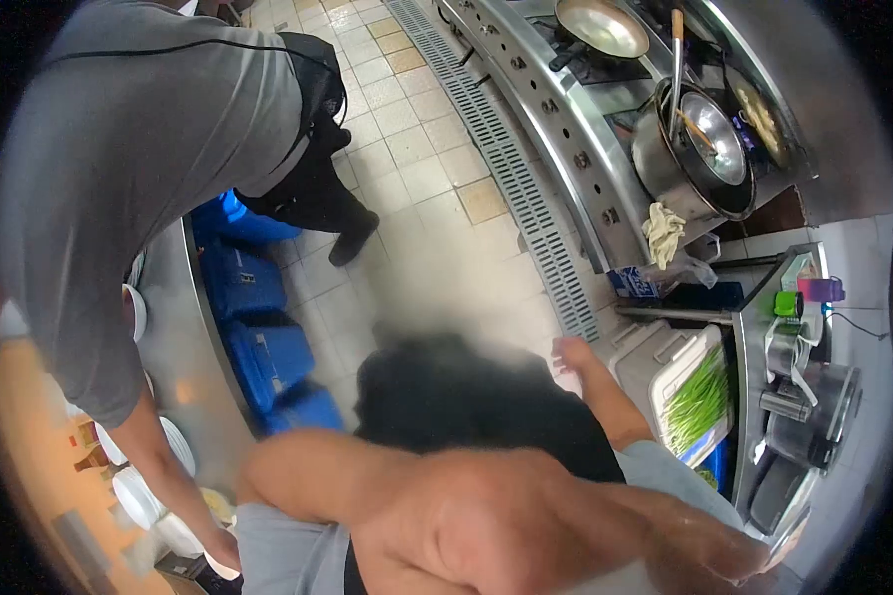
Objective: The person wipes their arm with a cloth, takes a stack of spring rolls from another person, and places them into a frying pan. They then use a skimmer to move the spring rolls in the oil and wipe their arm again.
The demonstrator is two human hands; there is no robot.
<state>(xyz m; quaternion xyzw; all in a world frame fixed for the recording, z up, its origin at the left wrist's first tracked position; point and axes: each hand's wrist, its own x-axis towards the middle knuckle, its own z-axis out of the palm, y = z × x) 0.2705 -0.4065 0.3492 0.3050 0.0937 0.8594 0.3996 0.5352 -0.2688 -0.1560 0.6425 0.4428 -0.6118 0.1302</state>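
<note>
My left arm crosses low in front of me toward the right. My left hand (739, 557) ends at the lower right edge, close to the metal shelf unit, its fingers blurred and hard to make out. My right hand (572, 353) is held out beside my dark apron (456, 392), its fingers apart. Something pale shows just under it, too small to name. Beside that forearm stands a white plastic bin (655, 347). Long green stalks (697, 397) lie in a light tray there.
A steel stove (566, 129) carries a frying pan (605, 28) and a large pot (660, 159) with bowls; a cloth (663, 235) hangs there. Shelves hold metal containers (809, 421). A co-worker in grey (169, 129) stands left, by a counter with plates (139, 496) and blue crates (268, 362).
</note>
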